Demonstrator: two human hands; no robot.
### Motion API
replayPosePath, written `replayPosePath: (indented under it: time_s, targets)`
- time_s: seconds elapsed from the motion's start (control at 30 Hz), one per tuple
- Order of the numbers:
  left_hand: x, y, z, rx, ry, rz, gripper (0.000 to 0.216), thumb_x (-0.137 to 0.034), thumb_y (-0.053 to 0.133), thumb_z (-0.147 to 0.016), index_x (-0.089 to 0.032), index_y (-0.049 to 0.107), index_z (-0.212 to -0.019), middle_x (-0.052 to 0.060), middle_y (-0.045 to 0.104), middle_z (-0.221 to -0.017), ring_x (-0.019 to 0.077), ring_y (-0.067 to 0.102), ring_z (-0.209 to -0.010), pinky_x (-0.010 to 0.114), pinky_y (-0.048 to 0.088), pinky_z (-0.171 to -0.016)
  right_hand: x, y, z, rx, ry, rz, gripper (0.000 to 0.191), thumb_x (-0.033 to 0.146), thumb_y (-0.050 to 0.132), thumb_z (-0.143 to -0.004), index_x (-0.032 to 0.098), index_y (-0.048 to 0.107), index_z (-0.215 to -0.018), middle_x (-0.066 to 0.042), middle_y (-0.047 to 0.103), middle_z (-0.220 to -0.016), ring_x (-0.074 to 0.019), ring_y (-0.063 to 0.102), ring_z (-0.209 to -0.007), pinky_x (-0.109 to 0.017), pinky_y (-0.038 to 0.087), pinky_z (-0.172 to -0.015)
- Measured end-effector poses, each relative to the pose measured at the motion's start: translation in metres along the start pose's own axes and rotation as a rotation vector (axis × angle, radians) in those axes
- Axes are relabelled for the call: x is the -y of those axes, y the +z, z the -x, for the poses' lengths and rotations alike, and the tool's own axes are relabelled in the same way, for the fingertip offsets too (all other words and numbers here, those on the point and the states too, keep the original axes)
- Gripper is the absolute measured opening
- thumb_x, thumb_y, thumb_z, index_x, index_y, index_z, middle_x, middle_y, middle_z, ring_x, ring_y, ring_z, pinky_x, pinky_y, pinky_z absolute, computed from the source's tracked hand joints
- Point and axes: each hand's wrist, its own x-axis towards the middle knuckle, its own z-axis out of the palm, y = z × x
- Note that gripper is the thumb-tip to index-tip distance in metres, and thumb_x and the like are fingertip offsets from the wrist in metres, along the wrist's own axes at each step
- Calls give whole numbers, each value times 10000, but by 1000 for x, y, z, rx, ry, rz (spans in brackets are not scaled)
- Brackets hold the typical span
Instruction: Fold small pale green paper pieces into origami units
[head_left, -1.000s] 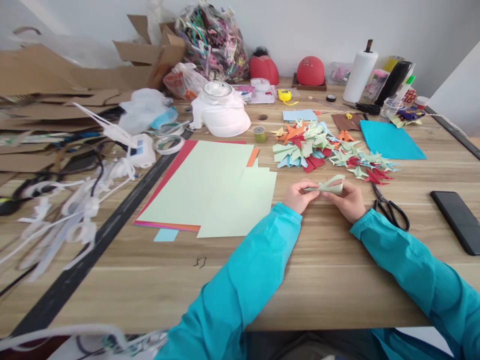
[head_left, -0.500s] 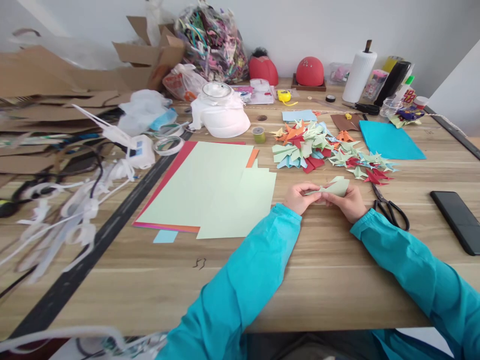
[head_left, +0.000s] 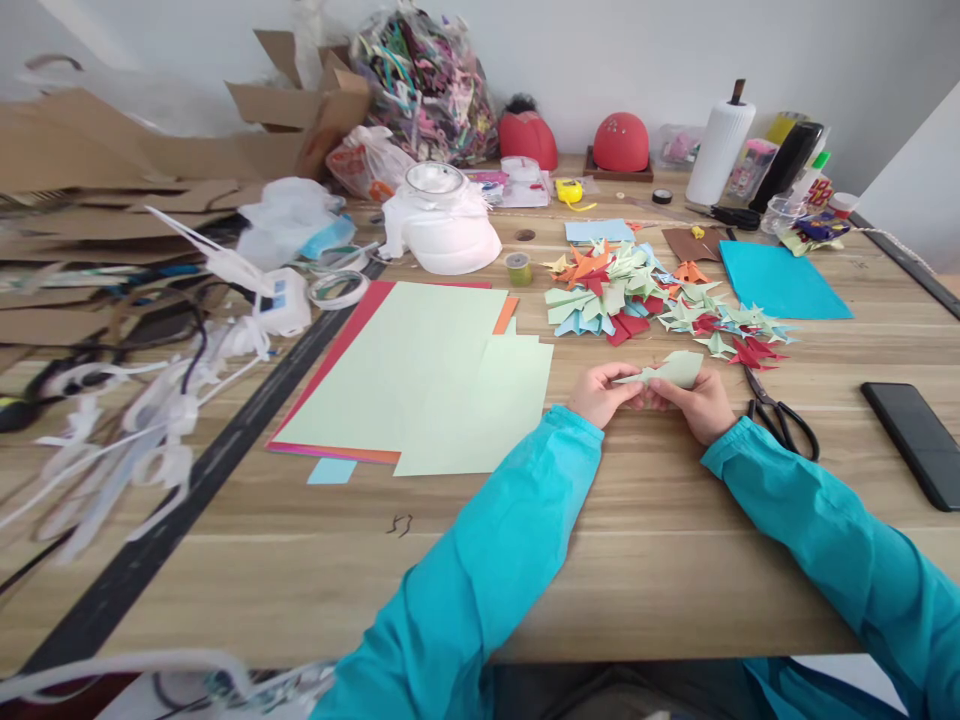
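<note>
My left hand [head_left: 600,393] and right hand [head_left: 701,403], close together, pinch a pale green folded paper [head_left: 667,372] above the table [head_left: 660,540], scissors [head_left: 780,418] at its 3 o'clock, folded pile [head_left: 645,300] at 12.

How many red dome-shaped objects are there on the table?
2. One red dome stands at the back beside the clear bag; the other red dome is right of it, on a dark base. Clutter may hide more.
</note>
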Motion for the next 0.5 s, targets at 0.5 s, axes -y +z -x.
replayPosePath:
  time_s: [0.5]
  targets:
    - [-5,1,2,-4,42,-29,223,-238,698,-573,-132,584,-733,-16,606,-572,90,550,-449,227,471,-493,-4,-3,-1,28,-13,-30,252,331,723,-608,176,662,-798,4,621,-555,-122,535,-465,-251,427,-447]
